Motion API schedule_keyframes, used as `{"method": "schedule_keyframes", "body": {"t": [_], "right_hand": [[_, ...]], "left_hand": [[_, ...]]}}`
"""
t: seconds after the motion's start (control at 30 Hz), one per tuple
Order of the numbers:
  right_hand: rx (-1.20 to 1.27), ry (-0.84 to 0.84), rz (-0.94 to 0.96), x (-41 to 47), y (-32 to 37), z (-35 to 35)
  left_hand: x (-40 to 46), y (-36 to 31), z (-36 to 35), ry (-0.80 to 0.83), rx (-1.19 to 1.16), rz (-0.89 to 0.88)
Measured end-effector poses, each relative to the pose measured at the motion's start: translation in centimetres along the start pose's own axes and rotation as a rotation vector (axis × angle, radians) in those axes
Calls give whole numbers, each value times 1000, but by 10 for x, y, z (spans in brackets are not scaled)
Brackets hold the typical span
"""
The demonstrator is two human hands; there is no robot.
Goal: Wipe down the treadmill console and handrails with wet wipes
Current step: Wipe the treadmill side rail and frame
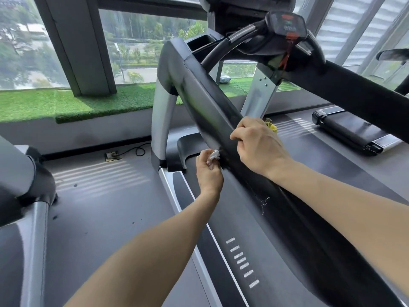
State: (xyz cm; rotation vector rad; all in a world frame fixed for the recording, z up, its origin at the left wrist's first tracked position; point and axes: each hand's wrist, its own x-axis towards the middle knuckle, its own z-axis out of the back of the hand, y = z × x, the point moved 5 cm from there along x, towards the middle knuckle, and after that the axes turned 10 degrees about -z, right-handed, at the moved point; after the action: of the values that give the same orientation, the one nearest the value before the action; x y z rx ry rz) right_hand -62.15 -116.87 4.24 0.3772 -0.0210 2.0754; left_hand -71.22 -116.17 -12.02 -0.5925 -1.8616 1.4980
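Leftmost, at nine o'clock, a neighbouring machine's silver upright (33, 229) over grey rubber floor (99, 196) striped with sunlight. Green turf sill (66, 103) under the windows at ten o'clock. Centre: left hand (209, 171) clenches a crumpled white wet wipe (214, 155) against the underside edge of the black handrail (210, 111). Right hand (259, 145) grasps the same handrail from above, fingers curled over. Console (285, 25) at one o'clock; second treadmill deck (345, 129) at three.

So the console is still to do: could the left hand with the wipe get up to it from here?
Probably yes. The left hand holds the wipe low against the handrail; nothing blocks the way up to the console, though it looks a long stretch.
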Motion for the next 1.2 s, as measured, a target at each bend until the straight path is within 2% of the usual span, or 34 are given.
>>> {"method": "schedule_keyframes", "body": {"t": [0.63,0.77,0.93,0.97,1.1,1.2], "right_hand": [[149,69,-66,-145,-80,51],[180,90,-99,-169,-91,57],[238,105,-123,-182,-88,58],[248,105,-121,-183,-86,57],[292,79,-138,-183,-83,52],[322,50,-144,-184,-87,48]], "left_hand": [[-167,-87,-14,6,75,-72],[-196,-104,-18,73,118,-104],[-214,-114,-11,258,76,-97],[-210,-118,-6,240,78,-85],[-153,-116,10,0,131,-45],[-119,-104,-4,-23,248,-45]]}}
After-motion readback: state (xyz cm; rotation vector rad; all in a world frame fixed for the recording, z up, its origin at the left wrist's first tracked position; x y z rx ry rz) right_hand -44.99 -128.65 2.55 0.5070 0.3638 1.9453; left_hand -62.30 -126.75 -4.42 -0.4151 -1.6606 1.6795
